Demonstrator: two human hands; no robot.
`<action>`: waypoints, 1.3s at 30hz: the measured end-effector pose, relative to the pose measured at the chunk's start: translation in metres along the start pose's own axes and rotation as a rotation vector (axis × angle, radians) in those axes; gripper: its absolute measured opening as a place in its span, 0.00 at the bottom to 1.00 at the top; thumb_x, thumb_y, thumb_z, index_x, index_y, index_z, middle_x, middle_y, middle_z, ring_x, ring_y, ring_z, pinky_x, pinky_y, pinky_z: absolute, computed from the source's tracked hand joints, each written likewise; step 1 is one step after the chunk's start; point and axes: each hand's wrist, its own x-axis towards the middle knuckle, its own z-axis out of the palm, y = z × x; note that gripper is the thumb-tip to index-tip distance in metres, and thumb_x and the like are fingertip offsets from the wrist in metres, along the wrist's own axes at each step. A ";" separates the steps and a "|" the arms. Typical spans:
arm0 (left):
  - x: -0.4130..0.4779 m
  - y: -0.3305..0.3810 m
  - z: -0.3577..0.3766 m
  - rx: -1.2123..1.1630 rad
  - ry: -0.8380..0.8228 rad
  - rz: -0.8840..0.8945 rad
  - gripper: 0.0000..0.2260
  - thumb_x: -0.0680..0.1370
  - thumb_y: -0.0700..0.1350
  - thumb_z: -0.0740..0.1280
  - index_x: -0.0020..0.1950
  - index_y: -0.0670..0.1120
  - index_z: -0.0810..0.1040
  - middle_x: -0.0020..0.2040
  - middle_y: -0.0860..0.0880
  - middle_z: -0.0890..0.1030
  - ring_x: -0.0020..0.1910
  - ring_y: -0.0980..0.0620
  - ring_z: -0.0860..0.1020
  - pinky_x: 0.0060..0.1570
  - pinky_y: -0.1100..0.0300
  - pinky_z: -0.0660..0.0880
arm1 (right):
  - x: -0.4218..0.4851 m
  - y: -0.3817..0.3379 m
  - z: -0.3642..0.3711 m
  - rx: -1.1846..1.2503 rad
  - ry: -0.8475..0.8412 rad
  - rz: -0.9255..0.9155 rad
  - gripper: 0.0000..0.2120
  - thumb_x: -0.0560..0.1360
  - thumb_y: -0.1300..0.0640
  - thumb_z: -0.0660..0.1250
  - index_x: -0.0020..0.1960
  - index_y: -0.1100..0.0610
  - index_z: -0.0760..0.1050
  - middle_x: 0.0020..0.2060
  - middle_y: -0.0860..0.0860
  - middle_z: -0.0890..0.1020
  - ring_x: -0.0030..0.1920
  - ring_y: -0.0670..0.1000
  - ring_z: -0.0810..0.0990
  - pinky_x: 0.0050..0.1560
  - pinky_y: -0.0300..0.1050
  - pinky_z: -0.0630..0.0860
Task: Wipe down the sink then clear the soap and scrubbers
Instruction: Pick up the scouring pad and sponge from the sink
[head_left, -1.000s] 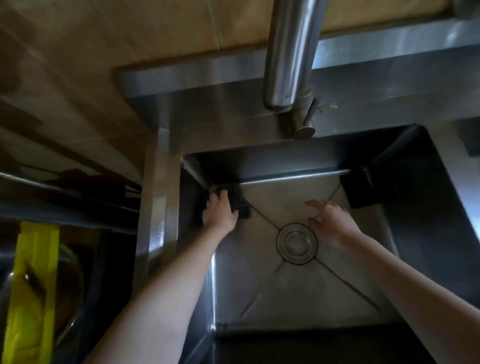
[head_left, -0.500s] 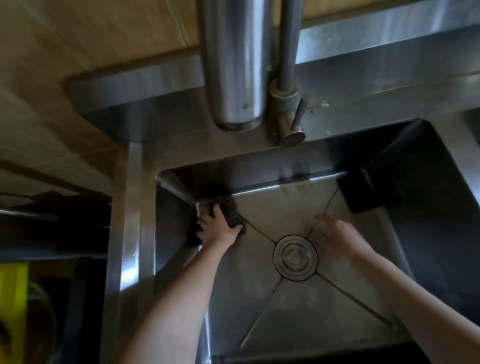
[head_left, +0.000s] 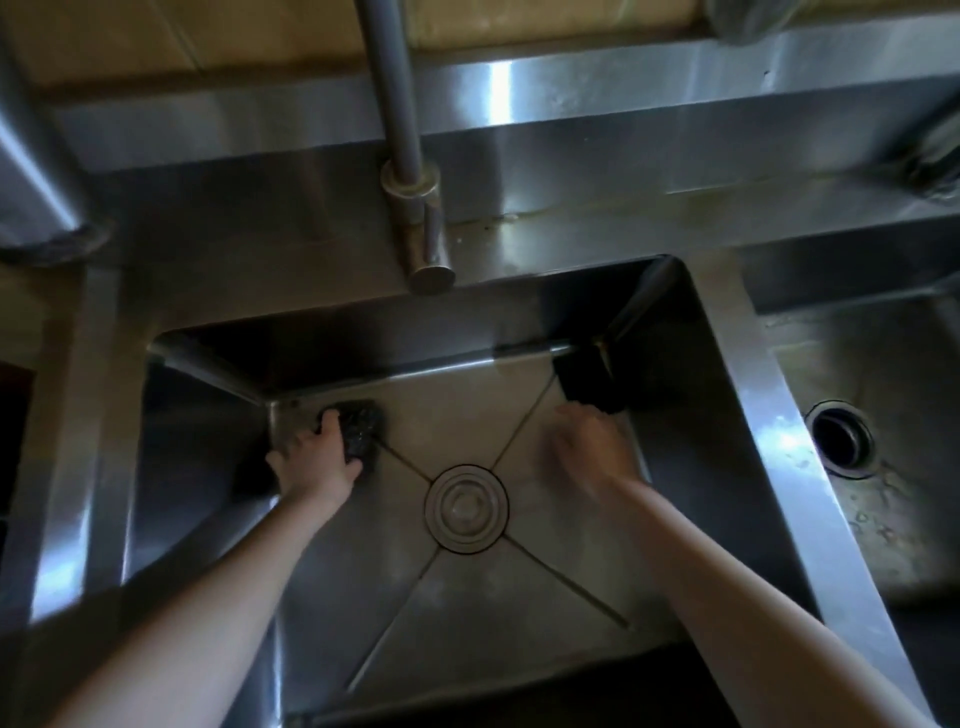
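Both bare forearms reach forward and down, the left arm (head_left: 208, 597) from the lower left and the right arm (head_left: 753, 571) from the lower right, drawing slightly together. The left hand (head_left: 317, 457) lies palm down, fingers curled over a dark scrubber (head_left: 363, 431), thumb spread out to the left. The right hand (head_left: 592, 452) is blurred, palm down, its fingers loosely bent and pointing forward, with nothing visible in it.
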 end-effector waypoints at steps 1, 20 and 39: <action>-0.004 0.002 -0.003 -0.015 0.002 0.012 0.30 0.72 0.52 0.69 0.70 0.49 0.60 0.61 0.39 0.74 0.61 0.39 0.71 0.57 0.46 0.66 | 0.004 0.002 -0.002 -0.017 0.020 -0.004 0.19 0.75 0.61 0.63 0.65 0.53 0.72 0.61 0.56 0.76 0.62 0.58 0.74 0.61 0.48 0.72; -0.036 0.016 0.002 -0.289 0.021 -0.078 0.31 0.71 0.50 0.70 0.71 0.52 0.62 0.61 0.40 0.73 0.60 0.38 0.72 0.58 0.44 0.66 | 0.073 0.016 -0.001 -0.205 0.006 0.186 0.35 0.76 0.52 0.65 0.76 0.54 0.50 0.70 0.64 0.61 0.68 0.64 0.64 0.65 0.57 0.66; -0.104 -0.004 -0.043 -0.461 0.148 -0.141 0.29 0.71 0.48 0.72 0.69 0.50 0.65 0.56 0.40 0.75 0.54 0.38 0.76 0.52 0.47 0.74 | 0.009 -0.029 -0.016 -0.094 -0.135 -0.037 0.32 0.70 0.56 0.70 0.69 0.49 0.60 0.61 0.59 0.72 0.58 0.61 0.74 0.58 0.54 0.76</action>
